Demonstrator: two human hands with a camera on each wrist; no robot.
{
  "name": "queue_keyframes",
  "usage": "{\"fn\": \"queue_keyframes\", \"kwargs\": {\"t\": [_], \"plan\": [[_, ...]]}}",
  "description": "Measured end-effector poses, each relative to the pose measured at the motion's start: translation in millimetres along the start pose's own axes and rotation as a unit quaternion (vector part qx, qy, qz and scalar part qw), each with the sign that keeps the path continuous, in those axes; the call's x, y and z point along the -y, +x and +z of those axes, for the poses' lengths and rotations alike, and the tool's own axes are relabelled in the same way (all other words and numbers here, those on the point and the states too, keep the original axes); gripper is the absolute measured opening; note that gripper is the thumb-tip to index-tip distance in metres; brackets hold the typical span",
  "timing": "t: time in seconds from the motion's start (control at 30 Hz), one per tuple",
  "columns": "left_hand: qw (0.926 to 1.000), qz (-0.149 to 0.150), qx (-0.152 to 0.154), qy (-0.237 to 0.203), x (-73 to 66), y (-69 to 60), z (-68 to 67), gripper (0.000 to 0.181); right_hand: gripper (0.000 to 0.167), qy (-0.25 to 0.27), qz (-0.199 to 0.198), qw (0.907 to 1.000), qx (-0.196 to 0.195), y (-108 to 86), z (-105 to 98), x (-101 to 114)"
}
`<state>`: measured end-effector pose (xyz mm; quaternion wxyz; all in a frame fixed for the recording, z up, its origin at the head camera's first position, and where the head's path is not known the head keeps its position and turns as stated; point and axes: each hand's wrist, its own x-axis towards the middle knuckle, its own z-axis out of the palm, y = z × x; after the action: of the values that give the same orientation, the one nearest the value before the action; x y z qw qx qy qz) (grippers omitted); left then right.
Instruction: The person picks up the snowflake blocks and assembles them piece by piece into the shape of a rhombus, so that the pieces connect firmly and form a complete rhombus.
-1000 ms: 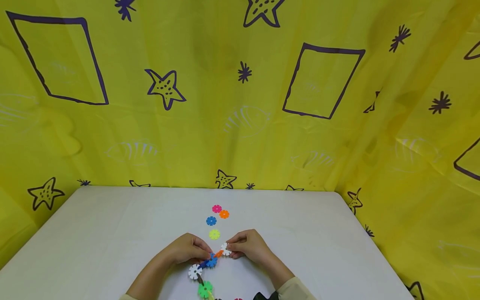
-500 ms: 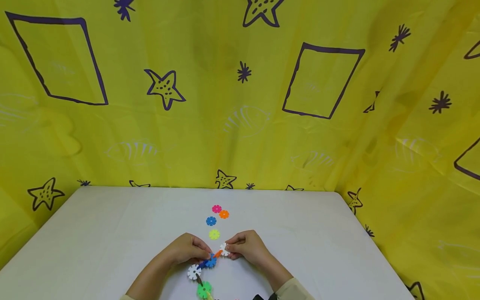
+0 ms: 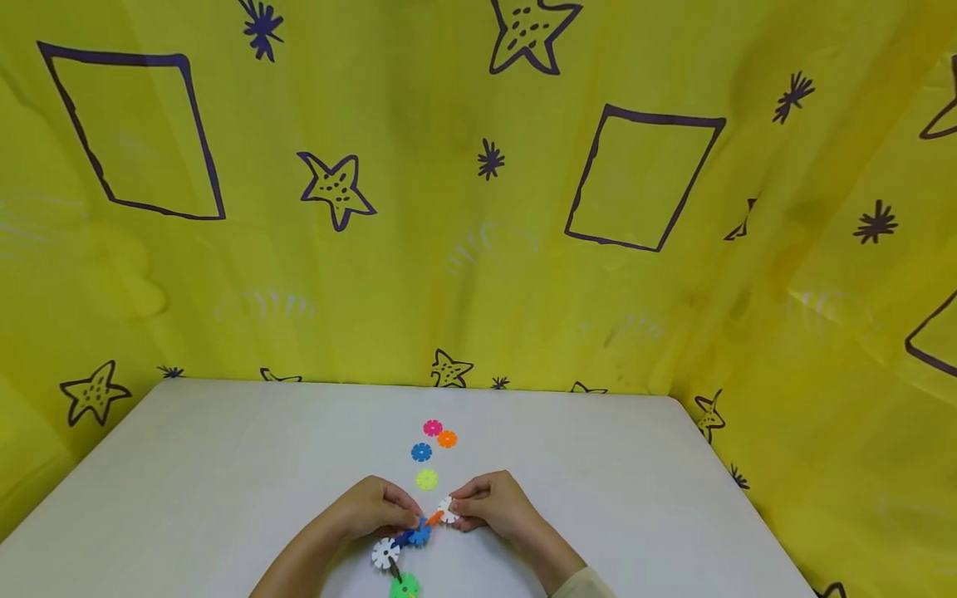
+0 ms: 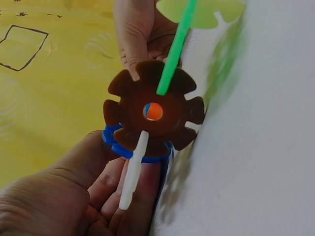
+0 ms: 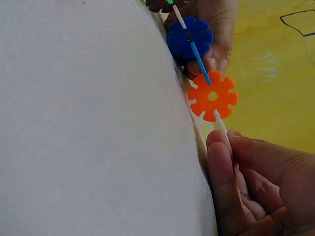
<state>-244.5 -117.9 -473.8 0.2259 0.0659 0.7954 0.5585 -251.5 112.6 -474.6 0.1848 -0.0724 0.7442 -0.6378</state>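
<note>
Head view showed a chain of slotted discs running from the near edge up to both hands. Nearest, below the left fingers, was a green disc; the left wrist view added a pale yellow disc linked to it and a brown disc. A white disc came next, then a dark blue disc and a blue disc. There the left hand pinched the chain; which blue took the grip I couldn't tell. Between the two hands sat an orange disc, and the right hand pinched the white end disc slotted into it. That made eight visible links; more may have lain out of view.

Joining that end disc seemed the step in hand; the next move probably called for a firm, straight push if the slots weren't fully seated.

Beyond the fingers, four loose discs lay on the worktop: one yellow, one blue, one orange, one pink.
</note>
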Motion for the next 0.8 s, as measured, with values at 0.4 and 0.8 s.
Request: {"fn": "queue_keyframes", "kwargs": {"t": [0.4,0.8], "plan": [[0.9977,0.044,0.041,0.033,-2.0,-1.4,-4.5,0.018,0.02,-0.001,-0.001,1.0,-0.009,-1.0,-3.1,0.0],[0.997,0.055,0.022,0.05,-2.0,-1.8,0.7,0.015,0.019,0.009,-0.006,0.9999,0.005,-0.9,-2.3,-0.6]]}}
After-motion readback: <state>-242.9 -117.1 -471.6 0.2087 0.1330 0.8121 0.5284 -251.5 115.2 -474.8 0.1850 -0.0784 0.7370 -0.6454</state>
